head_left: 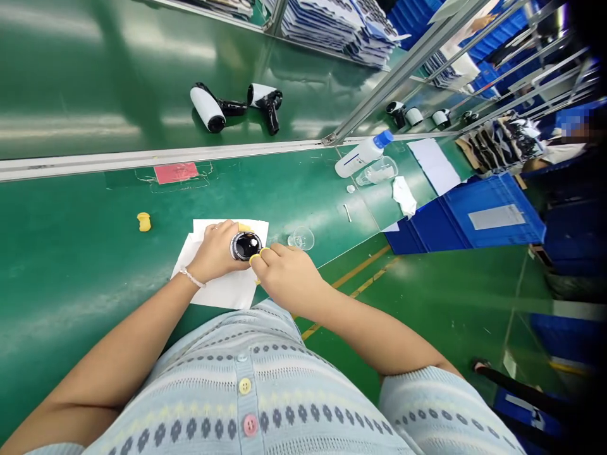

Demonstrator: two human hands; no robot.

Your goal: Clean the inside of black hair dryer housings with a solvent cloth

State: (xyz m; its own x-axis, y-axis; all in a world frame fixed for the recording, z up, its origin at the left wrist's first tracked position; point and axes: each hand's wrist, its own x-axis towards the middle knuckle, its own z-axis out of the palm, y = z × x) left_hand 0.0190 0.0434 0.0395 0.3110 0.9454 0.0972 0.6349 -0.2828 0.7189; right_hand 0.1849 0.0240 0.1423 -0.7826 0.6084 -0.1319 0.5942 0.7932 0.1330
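Observation:
My left hand point(215, 253) is wrapped round what looks like a hair dryer point(246, 245), seen end-on as a glossy black disc with a silvery rim. My right hand point(290, 278) is closed in a pinch at the right edge of that rim, with yellow finger covers on its fingertips. Whatever its fingers may hold is hidden. Beneath both hands lie white paper sheets point(222, 294) on the green table point(85, 253). Just beyond my right hand is a small clear plastic cup point(306, 238).
A yellow piece point(143, 221) lies at left, near a red label point(176, 172). To the right are a blue-capped white bottle point(358, 158), a clear cup point(379, 170), a cotton swab point(348, 213) and crumpled tissue point(404, 196). Black-and-white hair dryers point(207, 109) lie beyond the metal rail point(142, 153).

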